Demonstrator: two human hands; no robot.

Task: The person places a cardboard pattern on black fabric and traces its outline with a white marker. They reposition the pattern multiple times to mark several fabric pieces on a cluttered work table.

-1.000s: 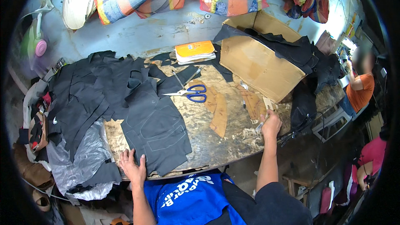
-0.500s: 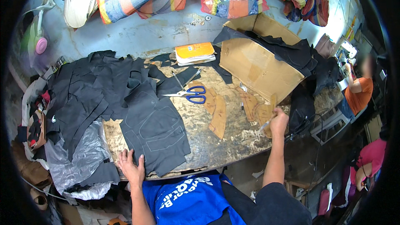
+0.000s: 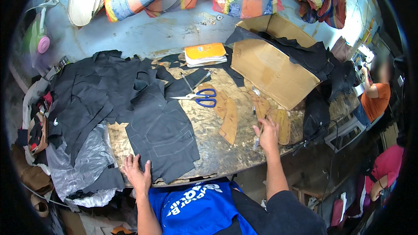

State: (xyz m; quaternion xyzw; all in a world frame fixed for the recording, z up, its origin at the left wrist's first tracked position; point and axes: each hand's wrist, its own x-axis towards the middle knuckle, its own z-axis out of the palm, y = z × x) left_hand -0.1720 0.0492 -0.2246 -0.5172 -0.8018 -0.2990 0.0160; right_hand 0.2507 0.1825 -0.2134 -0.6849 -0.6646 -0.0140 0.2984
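Note:
A black piece of leather-like material [image 3: 163, 137], marked with pale outlines, lies at the table's front. My left hand [image 3: 138, 172] rests on its lower left corner, fingers spread. My right hand [image 3: 267, 135] is closed around a slim pen [image 3: 257, 141], its lower end near the tabletop. Just beyond and right of that hand lie brown templates [image 3: 284, 127], one partly hidden by the fingers. Another brown template [image 3: 228, 124] lies between the hands. Blue-handled scissors [image 3: 204, 98] lie slightly spread near the middle, beside two pens [image 3: 202, 79].
Black material [image 3: 96, 91] heaps over the left side, above clear plastic [image 3: 80, 169]. A cardboard box [image 3: 270, 72] holding black pieces stands at the back right, near an orange-covered book [image 3: 205, 52]. A person in orange [image 3: 375, 95] sits beyond the table's right end.
My right hand has moved left with the pen, off the rightmost brown template, which now shows more fully. My left hand stays on the black piece.

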